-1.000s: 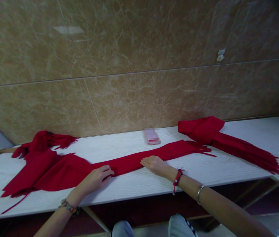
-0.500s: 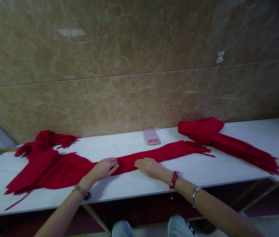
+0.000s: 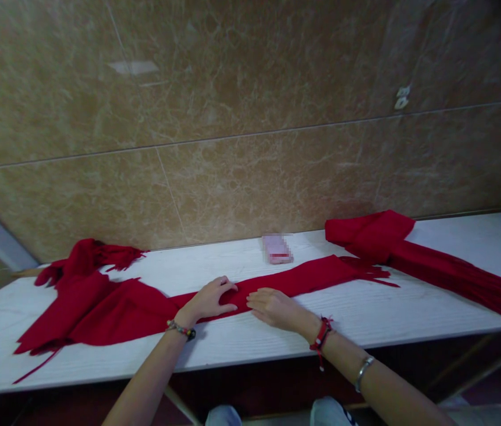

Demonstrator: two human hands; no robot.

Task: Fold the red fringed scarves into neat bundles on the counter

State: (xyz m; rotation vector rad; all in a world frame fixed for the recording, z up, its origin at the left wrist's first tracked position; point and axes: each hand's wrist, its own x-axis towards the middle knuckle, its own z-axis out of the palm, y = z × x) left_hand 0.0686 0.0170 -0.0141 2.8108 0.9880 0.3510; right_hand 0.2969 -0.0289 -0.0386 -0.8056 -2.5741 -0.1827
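Note:
A long red scarf lies stretched across the white table, narrow and folded at its right half, wider and rumpled at the left. My left hand rests on the scarf's middle with fingers curved and apart, pressing down. My right hand lies flat on the scarf just to the right of it, fingers stretched out. The two hands are almost touching. Neither hand holds anything.
A second red scarf with fringes lies folded at the back right. Another red bundle sits at the back left. A small pink object lies by the marble wall. My knees show below the table's front edge.
My left hand has slid to the right along the scarf, and my right hand has moved slightly left, so the hands have come close together at the scarf's middle.

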